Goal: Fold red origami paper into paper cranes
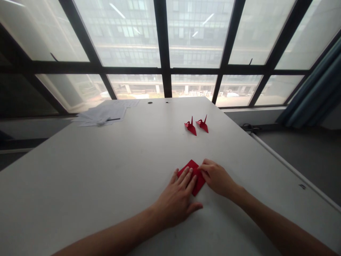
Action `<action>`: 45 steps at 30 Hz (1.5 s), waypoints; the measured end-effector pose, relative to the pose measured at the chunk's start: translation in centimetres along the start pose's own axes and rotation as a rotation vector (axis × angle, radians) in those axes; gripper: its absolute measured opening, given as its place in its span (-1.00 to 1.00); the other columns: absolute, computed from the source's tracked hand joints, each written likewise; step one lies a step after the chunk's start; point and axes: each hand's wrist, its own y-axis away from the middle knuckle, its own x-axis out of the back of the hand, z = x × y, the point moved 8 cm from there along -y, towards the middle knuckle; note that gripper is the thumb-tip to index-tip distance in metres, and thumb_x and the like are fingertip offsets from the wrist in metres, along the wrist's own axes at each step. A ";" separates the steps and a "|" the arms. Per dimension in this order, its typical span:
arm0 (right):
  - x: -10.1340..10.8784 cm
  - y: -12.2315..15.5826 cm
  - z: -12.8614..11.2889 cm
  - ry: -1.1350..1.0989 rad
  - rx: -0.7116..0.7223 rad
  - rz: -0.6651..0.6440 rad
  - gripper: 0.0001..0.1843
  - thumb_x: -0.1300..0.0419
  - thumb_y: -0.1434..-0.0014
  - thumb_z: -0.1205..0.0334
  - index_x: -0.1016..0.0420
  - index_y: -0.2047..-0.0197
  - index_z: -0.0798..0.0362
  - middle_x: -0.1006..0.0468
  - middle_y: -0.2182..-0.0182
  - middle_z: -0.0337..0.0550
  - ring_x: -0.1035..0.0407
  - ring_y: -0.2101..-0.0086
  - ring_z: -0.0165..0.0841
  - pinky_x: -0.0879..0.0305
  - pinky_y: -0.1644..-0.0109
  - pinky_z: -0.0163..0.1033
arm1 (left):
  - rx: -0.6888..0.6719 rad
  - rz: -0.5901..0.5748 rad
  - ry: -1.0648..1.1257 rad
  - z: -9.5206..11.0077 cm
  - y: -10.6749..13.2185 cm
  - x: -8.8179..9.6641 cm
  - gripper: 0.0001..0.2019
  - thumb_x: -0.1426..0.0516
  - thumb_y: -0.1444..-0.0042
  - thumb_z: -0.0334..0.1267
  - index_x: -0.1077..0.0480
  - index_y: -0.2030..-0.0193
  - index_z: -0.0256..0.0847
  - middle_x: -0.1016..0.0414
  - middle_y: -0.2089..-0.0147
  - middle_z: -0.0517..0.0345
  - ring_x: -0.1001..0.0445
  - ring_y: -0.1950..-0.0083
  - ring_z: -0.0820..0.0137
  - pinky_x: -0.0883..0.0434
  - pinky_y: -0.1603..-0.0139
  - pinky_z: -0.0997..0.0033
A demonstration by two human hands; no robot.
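A folded piece of red paper point(198, 183) lies on the white table, turned so that one corner points away from me. My left hand point(179, 197) rests on its left part with the fingers spread flat and the thumb out to the side on the table. At the paper's right edge, my right hand point(217, 177) has its fingers closed in a pinch on the paper. The fingers hide some of the folds. Farther back stand two finished red origami cranes, a left one point(191, 128) and a right one point(203, 126), apart from both hands.
Several white paper sheets point(102, 113) lie in a loose pile at the far left, with a dark pen point(113, 119) on them. The table point(106, 177) reaches to large dark-framed windows. A blue curtain point(314, 89) hangs at the right.
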 end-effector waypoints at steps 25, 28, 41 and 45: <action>-3.8 -0.2 1.5 0.216 0.160 -0.179 -0.40 0.24 -0.47 0.14 0.15 -0.51 0.01 0.13 -0.48 -0.08 0.34 -0.45 -0.11 0.43 -0.39 0.42 | 0.068 0.021 -0.059 -1.9 -0.1 -1.0 -0.14 0.23 -0.33 0.31 0.19 -0.53 -0.32 0.14 -0.54 -0.21 0.19 -0.55 0.05 0.11 -0.48 -0.10; -3.8 -0.3 1.6 0.195 0.161 -0.197 -0.40 0.23 -0.47 0.12 0.16 -0.51 -0.02 0.13 -0.48 -0.09 0.33 -0.44 -0.12 0.43 -0.39 0.42 | 0.083 0.025 -0.076 -2.0 -0.1 -0.8 -0.13 0.24 -0.32 0.32 0.16 -0.52 -0.36 0.13 -0.53 -0.24 0.20 -0.55 0.02 0.16 -0.49 -0.15; -2.5 0.3 0.2 0.174 0.134 -0.126 -0.39 0.17 -0.45 0.16 0.13 -0.51 -0.02 0.12 -0.48 -0.07 0.31 -0.45 -0.20 0.29 -0.43 0.29 | 0.015 -0.050 -0.002 -0.3 0.3 -0.9 -0.04 0.19 -0.25 0.40 0.26 -0.53 -0.32 0.33 -0.55 -0.23 0.40 -0.56 0.02 0.27 -0.49 -0.12; -3.4 1.2 1.0 0.184 0.106 -0.230 -0.38 0.23 -0.46 0.04 0.15 -0.51 -0.02 0.12 -0.48 -0.05 0.29 -0.44 -0.12 0.34 -0.41 0.36 | 0.038 -0.028 -0.007 -0.5 0.4 -1.0 -0.05 0.19 -0.26 0.39 0.25 -0.53 -0.32 0.32 -0.55 -0.23 0.38 -0.56 -0.01 0.23 -0.48 -0.16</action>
